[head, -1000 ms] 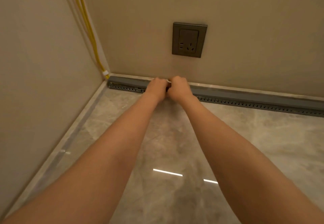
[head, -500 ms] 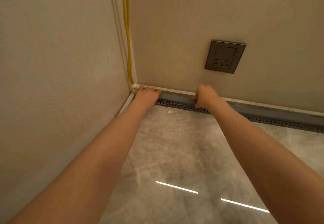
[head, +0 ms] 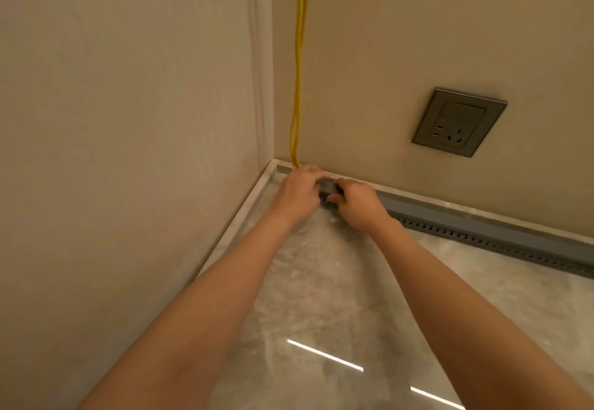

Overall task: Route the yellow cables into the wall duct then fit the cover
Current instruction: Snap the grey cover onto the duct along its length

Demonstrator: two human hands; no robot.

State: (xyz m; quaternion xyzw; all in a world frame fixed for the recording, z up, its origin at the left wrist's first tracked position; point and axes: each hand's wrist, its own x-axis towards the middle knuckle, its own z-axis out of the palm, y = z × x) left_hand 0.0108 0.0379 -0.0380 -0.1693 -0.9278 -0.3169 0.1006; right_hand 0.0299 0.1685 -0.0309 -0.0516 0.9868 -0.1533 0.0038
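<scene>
Duct axis: I am seeing the grey wall duct (head: 466,221) running along the skirting, from the corner off to my right.
Cables: the yellow cables (head: 298,66) are dropping down the corner, meeting the duct behind my left hand.
Hands: left hand (head: 297,194) and right hand (head: 356,205) are both pinching the duct's corner end, left nearer the corner.
Cover: I am judging it is being pressed home.

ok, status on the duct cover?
Left hand and right hand both pressing on the grey duct at its corner end. Yellow cables drop into the corner behind the left hand. Nothing in the way.
</scene>
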